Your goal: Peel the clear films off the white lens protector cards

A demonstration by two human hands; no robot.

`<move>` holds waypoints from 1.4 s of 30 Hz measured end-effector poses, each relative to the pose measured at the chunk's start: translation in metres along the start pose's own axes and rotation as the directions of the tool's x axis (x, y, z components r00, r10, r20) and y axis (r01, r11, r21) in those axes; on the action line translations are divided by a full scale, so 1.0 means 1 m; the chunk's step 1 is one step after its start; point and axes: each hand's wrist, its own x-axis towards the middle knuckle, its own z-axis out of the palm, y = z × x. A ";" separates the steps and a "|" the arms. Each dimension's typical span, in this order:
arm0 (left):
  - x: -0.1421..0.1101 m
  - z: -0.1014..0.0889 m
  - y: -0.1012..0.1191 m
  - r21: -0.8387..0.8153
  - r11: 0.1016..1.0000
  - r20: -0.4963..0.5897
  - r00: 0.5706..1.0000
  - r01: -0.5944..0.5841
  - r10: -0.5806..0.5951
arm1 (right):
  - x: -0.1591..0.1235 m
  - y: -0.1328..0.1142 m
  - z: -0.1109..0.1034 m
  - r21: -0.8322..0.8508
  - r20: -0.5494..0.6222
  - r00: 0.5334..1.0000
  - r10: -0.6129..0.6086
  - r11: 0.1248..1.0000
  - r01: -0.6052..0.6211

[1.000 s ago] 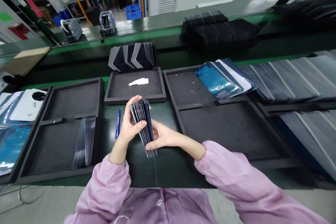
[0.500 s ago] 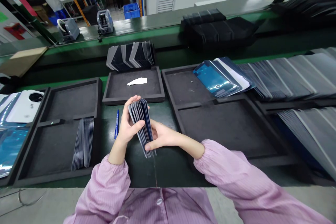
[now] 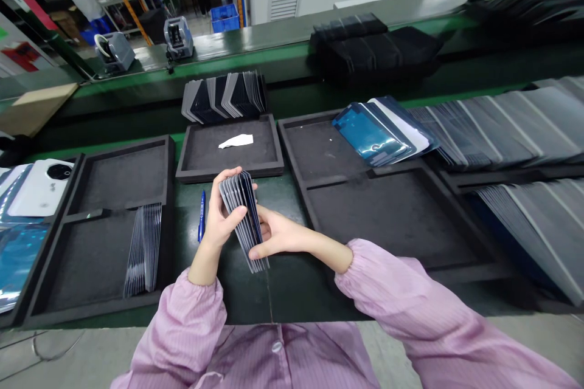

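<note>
Between my two hands, a stack of thin phone-sized panels (image 3: 244, 219) stands tilted, its edges slightly fanned. My left hand (image 3: 222, 213) is wrapped round its upper left side, the thumb lying across the edges. Lower on the right side, my right hand (image 3: 274, 234) grips the stack with the thumb near its bottom end. Most fingers of both hands are partly hidden behind the panels. To the left of my left hand lies a blue pen (image 3: 201, 216) on the dark green bench (image 3: 287, 298).
On the left, a black foam tray (image 3: 98, 255) holds a row of panels (image 3: 145, 249). Ahead, a smaller tray (image 3: 196, 155) bears a white scrap (image 3: 236, 141), with more panels (image 3: 223, 97) behind. At right, a large tray (image 3: 365, 219) carries blue-filmed sheets (image 3: 369, 134). Tape dispensers (image 3: 179, 37) stand behind.
The panels' edges are fanned slightly differently between my hands. Both hands keep hold of the stack, and the whole view has shifted a little.
</note>
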 end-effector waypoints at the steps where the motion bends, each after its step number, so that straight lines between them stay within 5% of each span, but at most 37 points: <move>1: 0.000 0.001 0.000 -0.002 1.000 -0.008 1.000 0.011 -0.011 | 0.000 0.000 0.000 -0.003 -0.002 1.000 0.000 1.000 0.000; 23: -0.003 0.000 -0.011 0.011 1.000 -0.017 1.000 0.011 -0.011 | 0.001 0.001 0.001 -0.085 -0.054 0.998 0.015 0.996 -0.019; 32: -0.004 0.009 -0.019 -0.006 1.000 -0.053 0.999 -0.013 0.013 | -0.001 0.002 0.003 -0.389 -0.165 0.984 -0.073 0.921 0.003; 37: -0.003 0.009 -0.017 0.064 0.990 -0.001 0.992 -0.122 0.122 | -0.003 -0.007 0.007 -0.548 -0.201 0.977 -0.075 0.835 -0.048; 40: -0.003 0.009 -0.013 0.149 0.947 0.070 0.959 -0.284 0.276 | 0.000 -0.006 0.002 -0.593 -0.176 0.956 -0.236 0.800 0.088; 42: -0.004 0.010 -0.011 0.192 0.882 0.160 0.900 -0.431 0.405 | 0.003 -0.002 -0.005 -0.612 -0.139 0.906 -0.400 0.754 0.239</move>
